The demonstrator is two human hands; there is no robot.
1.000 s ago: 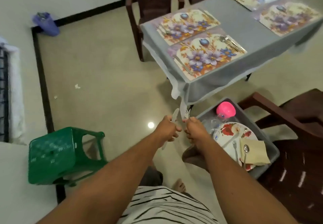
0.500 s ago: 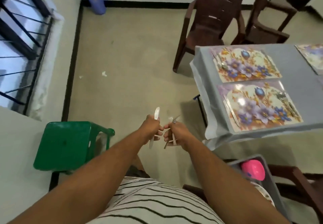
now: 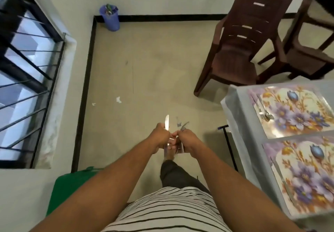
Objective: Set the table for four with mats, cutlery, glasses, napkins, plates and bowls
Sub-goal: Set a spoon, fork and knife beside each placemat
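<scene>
Head view: table point(image 3: 236, 116) at right carries two floral mats point(image 3: 289, 110), a fork and spoon point(image 3: 265, 113) lying on the far one. Brown chairs point(image 3: 240, 51) stand beyond; green stool point(image 3: 72, 186) at lower left. Left hand point(image 3: 160, 138) grips a knife point(image 3: 166, 122), blade above the curled fingers. Right hand point(image 3: 187, 140) clutches a fork point(image 3: 179, 123), its tines above the knuckles, and other cutlery. Handles hidden; cutlery blurred.

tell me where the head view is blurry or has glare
Head view: glare streaks across the near place mat and the far place mat, both smeared by motion blur; the knife in the left hand gleams; the wide-angle lens bends the window bars.
</scene>
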